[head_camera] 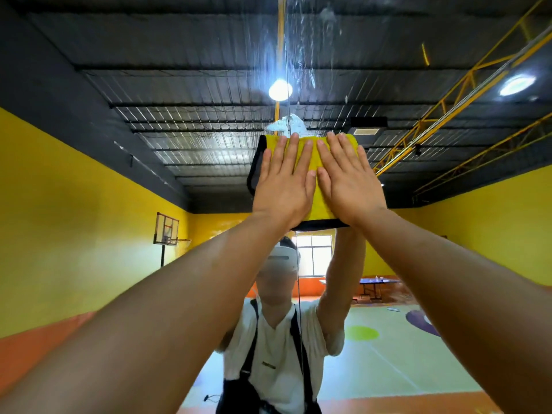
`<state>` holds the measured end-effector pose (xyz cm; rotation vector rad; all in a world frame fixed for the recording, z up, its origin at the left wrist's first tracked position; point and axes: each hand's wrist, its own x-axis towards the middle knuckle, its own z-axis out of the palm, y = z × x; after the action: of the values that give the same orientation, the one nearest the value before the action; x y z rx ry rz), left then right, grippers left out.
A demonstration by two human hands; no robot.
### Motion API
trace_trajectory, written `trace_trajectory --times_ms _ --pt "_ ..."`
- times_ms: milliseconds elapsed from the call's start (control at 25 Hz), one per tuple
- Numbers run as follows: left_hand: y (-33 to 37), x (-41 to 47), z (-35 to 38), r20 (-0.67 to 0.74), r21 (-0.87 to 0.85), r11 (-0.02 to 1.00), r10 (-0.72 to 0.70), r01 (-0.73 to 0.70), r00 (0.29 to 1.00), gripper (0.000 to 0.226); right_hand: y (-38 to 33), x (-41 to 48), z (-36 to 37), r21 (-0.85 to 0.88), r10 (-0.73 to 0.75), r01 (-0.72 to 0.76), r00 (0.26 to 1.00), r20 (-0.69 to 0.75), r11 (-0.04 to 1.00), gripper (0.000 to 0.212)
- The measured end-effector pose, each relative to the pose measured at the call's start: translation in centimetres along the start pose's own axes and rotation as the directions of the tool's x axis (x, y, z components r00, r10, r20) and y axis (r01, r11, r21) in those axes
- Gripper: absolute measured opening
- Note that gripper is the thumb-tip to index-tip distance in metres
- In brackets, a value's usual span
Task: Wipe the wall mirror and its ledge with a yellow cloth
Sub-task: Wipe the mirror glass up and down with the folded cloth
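The flat glass wall mirror [125,180] lies bare to the left and right of the yellow cloth with black edging [321,207], so a hand could slide either way. Just above the cloth sits a white foam patch [286,125]. A thin vertical seam [287,70] crosses the glass there. Both forearms [185,294] fill the near space below the cloth.

The yellow cloth [314,158] is soft, plush fabric with a matt nap, edged in smooth black binding [254,168]. The wall mirror [179,115] is glossy, reflective glass, smeared above the cloth with white foam [285,125] and wet streaks [301,40].
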<state>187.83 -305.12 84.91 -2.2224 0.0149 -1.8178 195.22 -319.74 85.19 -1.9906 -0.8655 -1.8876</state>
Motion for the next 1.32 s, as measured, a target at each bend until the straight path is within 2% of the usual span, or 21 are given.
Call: trace_trajectory --times_ms 480,680,1000,1320 --pt "0.9 -2.8 1.3 -0.075 0.019 0.999 0.031 -0.030 0.997 0.059 -1.3 -4.0 0.5 0.029 0.085 -0.083 0.994 -0.066 0.996 0.058" --pt "1.7 -5.3 1.4 -0.070 0.034 0.999 0.038 -0.036 0.997 0.060 -1.4 -6.3 0.7 0.034 0.061 -0.059 0.996 -0.070 0.998 0.058" --pt "3.6 -12.6 2.6 -0.066 0.042 0.999 0.031 -0.028 0.997 0.058 -2.2 -13.8 2.7 0.062 0.003 0.007 0.987 -0.159 0.998 0.056" --pt "5.8 -20.5 3.3 0.019 0.058 0.998 0.010 -0.011 1.000 0.058 -3.6 -21.9 2.7 0.085 -0.021 0.024 0.999 -0.027 0.996 0.058"
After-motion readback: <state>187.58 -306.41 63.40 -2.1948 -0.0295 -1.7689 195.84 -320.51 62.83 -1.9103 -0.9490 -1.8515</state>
